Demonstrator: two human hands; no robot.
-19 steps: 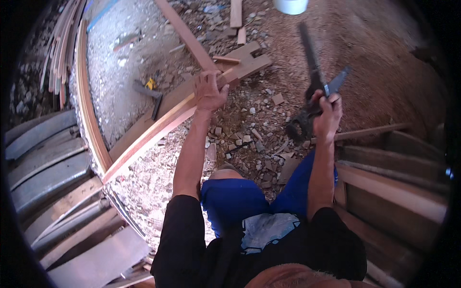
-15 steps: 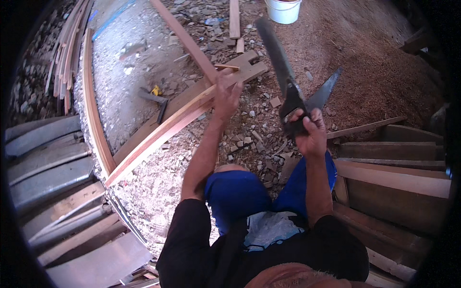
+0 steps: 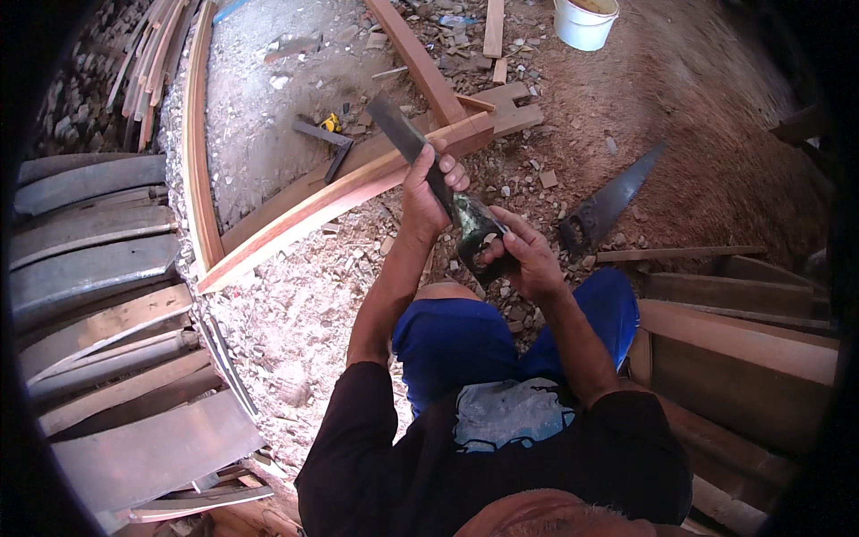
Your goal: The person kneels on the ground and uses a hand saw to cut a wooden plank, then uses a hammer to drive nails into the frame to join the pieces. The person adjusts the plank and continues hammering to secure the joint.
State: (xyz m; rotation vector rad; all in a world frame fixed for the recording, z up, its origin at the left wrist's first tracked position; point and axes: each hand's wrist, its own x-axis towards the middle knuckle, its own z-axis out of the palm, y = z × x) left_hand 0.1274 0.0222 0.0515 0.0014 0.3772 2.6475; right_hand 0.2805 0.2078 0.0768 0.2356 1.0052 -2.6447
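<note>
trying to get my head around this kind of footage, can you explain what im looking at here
There is no machine: these are a person's bare hands. The camera is worn on the head, looking down, and its fisheye lens bends straight edges. Both hands hold what looks like a handsaw: the left hand on its dark blade, the right hand at its handle. Another saw lies on the ground to the right. Beyond are a wooden beam, a dark L-shaped tool and a white bucket.

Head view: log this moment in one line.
left hand: gripping saw blade | right hand: gripping its handle | second saw: on ground | white bucket: upright
</note>
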